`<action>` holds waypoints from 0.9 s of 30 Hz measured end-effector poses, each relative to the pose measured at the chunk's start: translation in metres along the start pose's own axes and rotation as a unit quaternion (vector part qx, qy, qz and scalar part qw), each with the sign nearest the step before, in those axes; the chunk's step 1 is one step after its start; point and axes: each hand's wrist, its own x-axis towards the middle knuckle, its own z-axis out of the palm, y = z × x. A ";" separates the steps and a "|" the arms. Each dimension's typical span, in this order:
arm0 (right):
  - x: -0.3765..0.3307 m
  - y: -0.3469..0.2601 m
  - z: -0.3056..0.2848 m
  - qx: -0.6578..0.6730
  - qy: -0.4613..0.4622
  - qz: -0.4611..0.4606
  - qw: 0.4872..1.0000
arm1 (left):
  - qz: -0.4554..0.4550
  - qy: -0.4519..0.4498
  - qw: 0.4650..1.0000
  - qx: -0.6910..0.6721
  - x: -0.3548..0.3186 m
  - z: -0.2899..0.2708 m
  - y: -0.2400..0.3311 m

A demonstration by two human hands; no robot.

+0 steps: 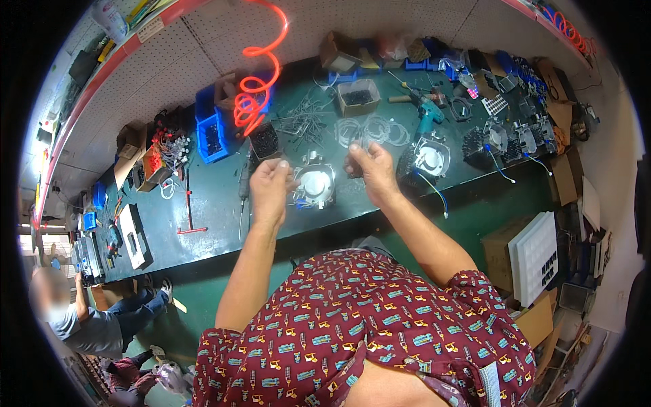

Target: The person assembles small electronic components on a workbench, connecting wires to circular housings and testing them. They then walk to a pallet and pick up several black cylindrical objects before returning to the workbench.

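Both hands are over the near part of the dark green workbench (224, 224). My left hand (269, 193) is closed in a pinch beside a silver housing with a round white centre (315, 186); what its fingertips hold, if anything, is too small to tell. On the other side of that housing, my right hand (375, 173) is closed too, with a small dark thing at its fingers that I cannot make out. Clear tubing rings (348, 132) lie just beyond it. A similar housing (432, 160) with a blue-tipped cable sits to its right.
An open box of small black parts (359, 102), a dark bin (264, 141) and a teal cordless drill (428, 115) stand farther back. An orange coiled hose (256, 84) hangs over the bench. Blue bins (213, 139) are left; a person (102, 322) is at far left.
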 end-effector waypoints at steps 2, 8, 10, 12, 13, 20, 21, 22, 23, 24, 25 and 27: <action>-0.005 0.008 -0.010 0.052 0.002 0.012 0.999 | -0.014 0.012 1.000 0.005 0.003 -0.023 -0.007; -0.036 0.079 -0.036 -0.085 0.031 0.016 0.996 | -0.134 0.011 0.991 0.020 -0.014 -0.056 -0.066; -0.044 0.101 -0.040 -0.149 0.024 -0.002 0.989 | -0.143 0.007 0.990 0.007 -0.018 -0.053 -0.080; -0.055 0.105 -0.030 -0.159 0.024 0.015 0.987 | -0.155 0.012 0.988 0.013 -0.019 -0.054 -0.087; -0.059 0.106 -0.025 -0.146 0.023 0.019 0.989 | -0.155 0.013 0.988 0.016 -0.018 -0.054 -0.089; -0.061 0.116 -0.011 -0.184 0.049 -0.009 0.982 | -0.140 0.022 0.989 0.036 -0.016 -0.051 -0.096; -0.061 0.114 -0.011 -0.195 0.048 -0.014 0.980 | -0.140 0.028 0.989 0.034 -0.017 -0.050 -0.095; -0.060 0.112 -0.011 -0.206 0.048 -0.020 0.977 | -0.136 0.026 0.989 0.043 -0.016 -0.049 -0.095; -0.061 0.110 -0.010 -0.216 0.047 -0.022 0.975 | -0.134 0.024 0.990 0.046 -0.017 -0.048 -0.094; -0.062 0.109 -0.009 -0.205 0.051 -0.028 0.977 | -0.131 0.023 0.990 0.048 -0.017 -0.048 -0.093; -0.062 0.108 -0.007 -0.215 0.053 -0.032 0.975 | -0.130 0.022 0.990 0.051 -0.017 -0.047 -0.092; -0.063 0.105 -0.005 -0.236 0.060 -0.038 0.969 | -0.126 0.027 0.990 0.057 -0.016 -0.047 -0.094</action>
